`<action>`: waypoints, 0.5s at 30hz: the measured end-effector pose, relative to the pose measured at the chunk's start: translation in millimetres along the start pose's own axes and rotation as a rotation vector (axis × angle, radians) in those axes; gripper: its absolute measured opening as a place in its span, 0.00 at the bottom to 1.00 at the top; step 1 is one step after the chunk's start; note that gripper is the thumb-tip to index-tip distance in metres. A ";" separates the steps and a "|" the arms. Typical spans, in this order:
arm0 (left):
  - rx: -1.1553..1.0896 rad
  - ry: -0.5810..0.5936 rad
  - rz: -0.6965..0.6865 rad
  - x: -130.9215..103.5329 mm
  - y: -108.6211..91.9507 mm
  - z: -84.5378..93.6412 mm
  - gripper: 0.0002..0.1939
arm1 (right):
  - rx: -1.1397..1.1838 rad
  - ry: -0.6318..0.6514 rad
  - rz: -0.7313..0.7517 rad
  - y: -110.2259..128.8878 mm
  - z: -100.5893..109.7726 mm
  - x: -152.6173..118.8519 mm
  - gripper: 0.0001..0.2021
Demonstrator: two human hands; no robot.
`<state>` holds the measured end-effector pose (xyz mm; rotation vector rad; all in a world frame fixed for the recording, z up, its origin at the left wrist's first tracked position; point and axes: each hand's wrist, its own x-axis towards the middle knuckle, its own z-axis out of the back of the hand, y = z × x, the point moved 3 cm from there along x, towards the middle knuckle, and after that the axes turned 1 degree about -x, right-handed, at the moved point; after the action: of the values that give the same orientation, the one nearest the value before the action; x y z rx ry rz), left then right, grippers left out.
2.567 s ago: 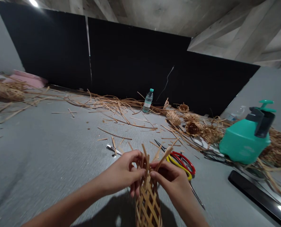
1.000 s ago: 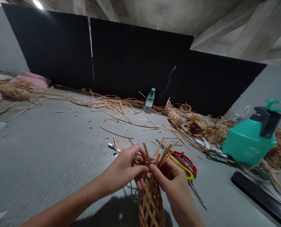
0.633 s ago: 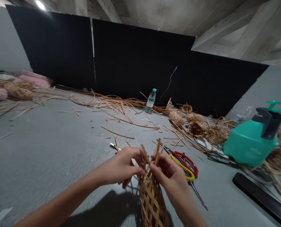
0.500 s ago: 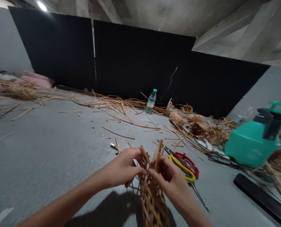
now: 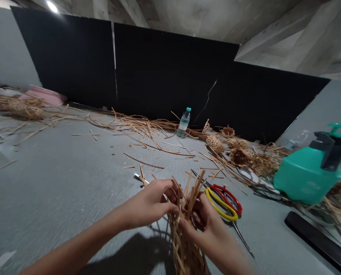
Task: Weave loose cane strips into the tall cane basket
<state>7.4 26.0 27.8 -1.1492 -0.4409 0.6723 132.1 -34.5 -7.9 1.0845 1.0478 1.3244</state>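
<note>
A narrow woven basket point(image 5: 184, 250) of tan strips stands at the bottom centre, with loose strip ends rising from its top. My left hand point(image 5: 156, 200) is closed at the upper left of the basket, thumb and fingers pinching a strip. On the other side my right hand point(image 5: 207, 225) is closed round the upright strip ends, its thumb against the weave. The basket's lower part runs out of the picture. Just beyond my right hand lie scissors point(image 5: 223, 202) with red and yellow handles.
Behind lie scattered strips point(image 5: 147, 128), a water bottle point(image 5: 183, 123) and small woven baskets point(image 5: 215, 144). At the right are a green sprayer point(image 5: 308, 173) and a long black object point(image 5: 319, 240). More woven pieces point(image 5: 24, 109) lie far left, near a pink item point(image 5: 48, 95).
My right hand has shifted slightly down and right, and the strip ends beside it lean further right. My left hand has hardly moved.
</note>
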 end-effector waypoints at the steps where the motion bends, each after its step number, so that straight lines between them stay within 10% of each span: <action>1: -0.012 -0.010 0.001 0.2 0.2 0.1 0.07 | -0.004 -0.005 0.008 0.9 1.2 0.5 0.10; 15: -0.011 -0.037 0.010 -2.9 -5.1 0.2 0.06 | 0.082 -0.032 -0.041 -0.5 17.8 7.2 0.05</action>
<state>6.5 22.9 32.8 -1.1513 -0.4704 0.7014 149.6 -27.3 -4.6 1.1358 1.1028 1.2372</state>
